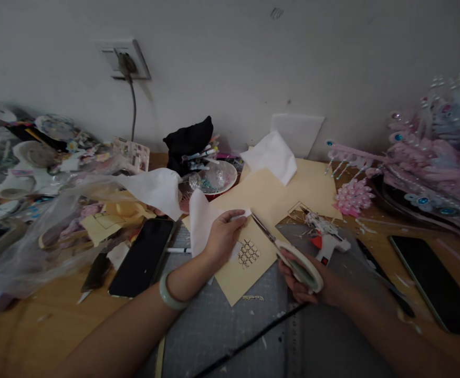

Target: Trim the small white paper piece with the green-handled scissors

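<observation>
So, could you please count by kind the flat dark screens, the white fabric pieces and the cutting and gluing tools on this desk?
Dark screens: 2, phone, tablet
White fabric pieces: 3, one in the left hand, two loose
Tools: 2, scissors in the right hand, glue gun
Total: 7

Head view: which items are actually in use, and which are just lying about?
In use: left hand holding white fabric strip; right hand holding scissors; cream card underneath.

Lying about: phone, glue gun, tablet, glass bowl, pink headdress.
</observation>
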`<action>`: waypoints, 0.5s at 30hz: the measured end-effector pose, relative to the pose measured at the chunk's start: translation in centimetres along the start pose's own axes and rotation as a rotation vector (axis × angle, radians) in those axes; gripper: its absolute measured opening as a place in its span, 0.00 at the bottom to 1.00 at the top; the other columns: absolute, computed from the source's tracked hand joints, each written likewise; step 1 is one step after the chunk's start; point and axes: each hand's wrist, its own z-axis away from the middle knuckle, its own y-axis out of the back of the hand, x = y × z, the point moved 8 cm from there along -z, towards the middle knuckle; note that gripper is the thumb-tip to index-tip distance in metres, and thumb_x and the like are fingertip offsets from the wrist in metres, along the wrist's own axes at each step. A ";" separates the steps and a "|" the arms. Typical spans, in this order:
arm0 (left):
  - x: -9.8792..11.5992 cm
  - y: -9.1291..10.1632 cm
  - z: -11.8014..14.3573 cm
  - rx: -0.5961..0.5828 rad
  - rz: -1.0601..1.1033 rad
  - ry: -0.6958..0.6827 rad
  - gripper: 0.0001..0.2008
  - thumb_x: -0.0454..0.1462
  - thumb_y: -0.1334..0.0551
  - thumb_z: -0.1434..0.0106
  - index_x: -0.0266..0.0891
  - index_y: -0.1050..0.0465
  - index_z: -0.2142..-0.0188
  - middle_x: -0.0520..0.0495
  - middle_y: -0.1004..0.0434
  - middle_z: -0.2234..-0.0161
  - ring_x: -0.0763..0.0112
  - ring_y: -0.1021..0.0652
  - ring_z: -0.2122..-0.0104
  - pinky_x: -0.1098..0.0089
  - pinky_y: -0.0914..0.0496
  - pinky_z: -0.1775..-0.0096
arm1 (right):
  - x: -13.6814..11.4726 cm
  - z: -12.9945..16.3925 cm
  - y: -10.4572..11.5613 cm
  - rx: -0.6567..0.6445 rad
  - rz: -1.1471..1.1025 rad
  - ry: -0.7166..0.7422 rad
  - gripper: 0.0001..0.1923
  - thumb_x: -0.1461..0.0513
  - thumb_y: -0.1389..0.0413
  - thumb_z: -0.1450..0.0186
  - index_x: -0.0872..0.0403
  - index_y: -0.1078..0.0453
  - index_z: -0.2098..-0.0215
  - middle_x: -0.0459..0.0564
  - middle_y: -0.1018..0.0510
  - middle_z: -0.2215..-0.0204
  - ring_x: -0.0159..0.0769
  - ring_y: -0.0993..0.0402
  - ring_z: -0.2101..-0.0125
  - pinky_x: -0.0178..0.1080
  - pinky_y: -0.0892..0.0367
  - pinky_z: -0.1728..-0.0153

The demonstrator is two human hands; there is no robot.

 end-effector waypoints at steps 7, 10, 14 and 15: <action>0.1 -0.1 0.1 0.012 0.024 0.019 0.14 0.32 0.34 0.58 0.34 0.28 0.67 0.49 0.26 0.77 0.74 0.26 0.74 0.73 0.34 0.69 | 0.2 -0.1 0.2 -0.005 0.025 -0.020 0.20 0.46 0.53 0.43 0.54 0.44 0.79 0.37 0.40 0.94 0.21 0.51 0.97 0.28 0.55 0.92; 0.1 -0.2 0.1 0.003 0.022 0.017 0.14 0.31 0.34 0.57 0.34 0.28 0.68 0.49 0.25 0.77 0.75 0.26 0.75 0.74 0.34 0.69 | -0.1 -0.1 0.3 0.038 0.073 0.029 0.20 0.47 0.51 0.44 0.54 0.44 0.79 0.36 0.40 0.94 0.21 0.51 0.96 0.28 0.53 0.93; 0.0 -0.1 0.1 0.000 0.001 0.022 0.13 0.31 0.34 0.56 0.35 0.28 0.67 0.49 0.25 0.76 0.75 0.26 0.75 0.75 0.35 0.70 | -0.6 0.2 0.0 0.090 0.138 0.047 0.21 0.47 0.48 0.45 0.54 0.45 0.80 0.36 0.40 0.94 0.20 0.51 0.97 0.27 0.51 0.92; 0.0 -0.1 0.1 0.000 -0.001 0.021 0.13 0.31 0.35 0.56 0.35 0.28 0.67 0.49 0.25 0.76 0.75 0.26 0.75 0.75 0.35 0.70 | -0.7 0.3 -0.1 0.100 0.147 0.043 0.21 0.47 0.48 0.46 0.54 0.45 0.80 0.36 0.40 0.94 0.20 0.51 0.97 0.27 0.52 0.92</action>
